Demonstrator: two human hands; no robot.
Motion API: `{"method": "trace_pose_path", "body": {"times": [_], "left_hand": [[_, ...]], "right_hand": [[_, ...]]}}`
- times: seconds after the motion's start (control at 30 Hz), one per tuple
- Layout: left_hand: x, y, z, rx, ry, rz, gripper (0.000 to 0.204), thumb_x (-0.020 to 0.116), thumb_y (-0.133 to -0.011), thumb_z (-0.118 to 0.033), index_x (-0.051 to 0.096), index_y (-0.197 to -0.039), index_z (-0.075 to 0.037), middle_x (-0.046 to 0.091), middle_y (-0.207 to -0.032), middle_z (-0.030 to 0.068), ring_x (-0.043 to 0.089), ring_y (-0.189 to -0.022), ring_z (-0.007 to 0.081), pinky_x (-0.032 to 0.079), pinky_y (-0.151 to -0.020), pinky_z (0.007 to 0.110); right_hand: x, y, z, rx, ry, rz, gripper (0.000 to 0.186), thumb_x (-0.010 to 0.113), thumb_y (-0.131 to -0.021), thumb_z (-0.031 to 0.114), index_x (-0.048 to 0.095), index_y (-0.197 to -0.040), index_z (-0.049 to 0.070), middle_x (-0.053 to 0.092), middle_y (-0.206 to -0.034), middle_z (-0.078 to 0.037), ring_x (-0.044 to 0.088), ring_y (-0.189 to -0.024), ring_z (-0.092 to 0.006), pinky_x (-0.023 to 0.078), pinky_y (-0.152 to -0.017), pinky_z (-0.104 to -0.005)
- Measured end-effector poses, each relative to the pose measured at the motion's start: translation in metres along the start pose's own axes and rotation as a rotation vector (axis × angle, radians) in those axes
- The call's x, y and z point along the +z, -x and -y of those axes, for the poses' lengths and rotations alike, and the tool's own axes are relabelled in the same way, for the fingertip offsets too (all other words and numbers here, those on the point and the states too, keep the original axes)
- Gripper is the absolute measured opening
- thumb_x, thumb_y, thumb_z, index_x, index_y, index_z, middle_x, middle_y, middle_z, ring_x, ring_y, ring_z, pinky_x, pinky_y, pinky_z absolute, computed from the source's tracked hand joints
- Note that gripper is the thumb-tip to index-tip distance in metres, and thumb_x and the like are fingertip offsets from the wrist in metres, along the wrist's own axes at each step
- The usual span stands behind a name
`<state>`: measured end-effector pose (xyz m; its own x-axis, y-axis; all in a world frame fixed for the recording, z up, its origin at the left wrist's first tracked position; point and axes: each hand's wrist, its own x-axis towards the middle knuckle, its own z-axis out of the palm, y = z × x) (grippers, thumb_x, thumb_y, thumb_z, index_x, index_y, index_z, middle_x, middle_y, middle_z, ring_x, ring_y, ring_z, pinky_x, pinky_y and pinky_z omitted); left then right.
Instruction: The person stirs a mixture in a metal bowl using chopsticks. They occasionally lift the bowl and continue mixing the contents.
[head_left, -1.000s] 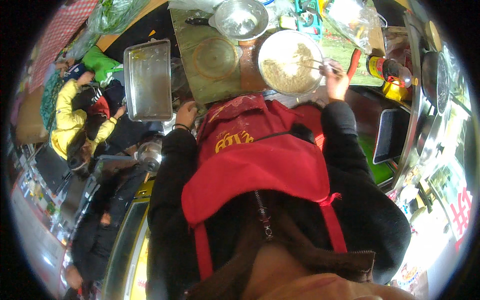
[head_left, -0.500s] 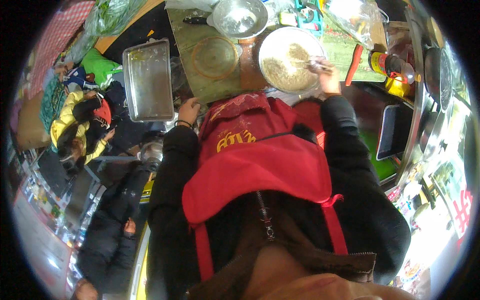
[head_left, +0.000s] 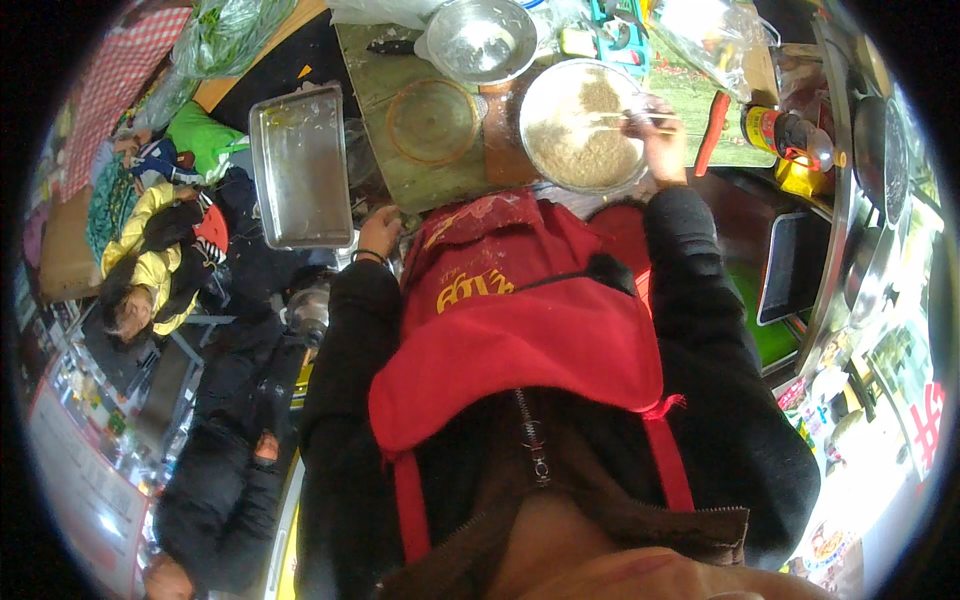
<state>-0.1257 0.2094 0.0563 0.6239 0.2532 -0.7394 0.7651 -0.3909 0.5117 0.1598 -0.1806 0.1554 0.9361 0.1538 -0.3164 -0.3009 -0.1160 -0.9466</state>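
My right hand (head_left: 662, 140) is closed round a pair of chopsticks (head_left: 612, 127), whose tips reach over a wide white bowl (head_left: 530, 150). Inside the bowl lies a pale brown, crumbly mixture (head_left: 592, 160) with a darker patch (head_left: 600, 95) at its far side. Part of the chopsticks is covered by my fingers. At the table's near edge, left of my red apron (head_left: 520, 340), rests my left hand (head_left: 379, 232), its fingers loosely bent and nothing visible in them.
A metal colander-like bowl (head_left: 482, 45) and a round clear lid (head_left: 433, 122) sit on the green table (head_left: 385, 75). Left is a rectangular metal tray (head_left: 300, 165). A red stick-shaped thing (head_left: 712, 133) and a dark bottle (head_left: 790, 135) stand right. A person in yellow (head_left: 145, 240) is at far left.
My right hand and the chopsticks have shifted slightly within the bowl, and the mixture's surface looks differently spread. The person in yellow has turned their head. My left hand stays at the table edge.
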Motion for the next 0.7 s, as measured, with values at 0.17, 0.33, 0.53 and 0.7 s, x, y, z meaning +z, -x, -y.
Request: {"method": "trace_pose_path", "body": {"times": [0.17,0.33,0.53,0.7], "left_hand": [[0.003,0.003,-0.008,0.065,-0.115,0.009,0.038,0.052,-0.074,-0.022,0.053,-0.108,-0.005,0.059,-0.097,0.0175,0.056,-0.092,0.0297,0.043,-0.079,0.035],[0.002,0.002,-0.011,0.146,-0.166,-0.038,0.038,0.052,-0.075,-0.023,0.053,-0.108,-0.004,0.058,-0.099,0.0187,0.055,-0.093,0.0304,0.042,-0.080,0.035],[0.004,0.002,-0.016,0.022,-0.103,0.013,0.038,0.052,-0.075,-0.022,0.053,-0.107,-0.004,0.058,-0.098,0.0192,0.056,-0.092,0.0309,0.043,-0.079,0.035],[0.006,0.002,-0.017,0.134,-0.116,-0.018,0.036,0.052,-0.075,-0.022,0.054,-0.107,-0.004,0.058,-0.097,0.0193,0.057,-0.089,0.0306,0.044,-0.077,0.035]], "right_hand": [[-0.016,-0.005,-0.020,-0.082,0.024,-0.327,0.015,0.054,-0.080,0.001,0.055,-0.094,-0.004,0.058,-0.090,-0.010,0.058,-0.077,-0.0168,0.049,-0.069,-0.0274],[0.005,0.011,-0.039,0.005,0.098,-0.229,0.016,0.056,-0.077,-0.002,0.057,-0.093,-0.003,0.058,-0.088,-0.009,0.057,-0.079,-0.0162,0.049,-0.070,-0.0278],[-0.022,0.000,0.018,-0.062,0.007,-0.199,0.013,0.053,-0.081,0.004,0.055,-0.092,-0.003,0.060,-0.079,-0.008,0.060,-0.071,-0.0160,0.050,-0.065,-0.0271],[0.014,0.012,-0.032,-0.018,0.398,-0.109,0.012,0.055,-0.078,0.001,0.060,-0.089,-0.002,0.061,-0.088,-0.007,0.059,-0.076,-0.0118,0.047,-0.069,-0.0224]]}}
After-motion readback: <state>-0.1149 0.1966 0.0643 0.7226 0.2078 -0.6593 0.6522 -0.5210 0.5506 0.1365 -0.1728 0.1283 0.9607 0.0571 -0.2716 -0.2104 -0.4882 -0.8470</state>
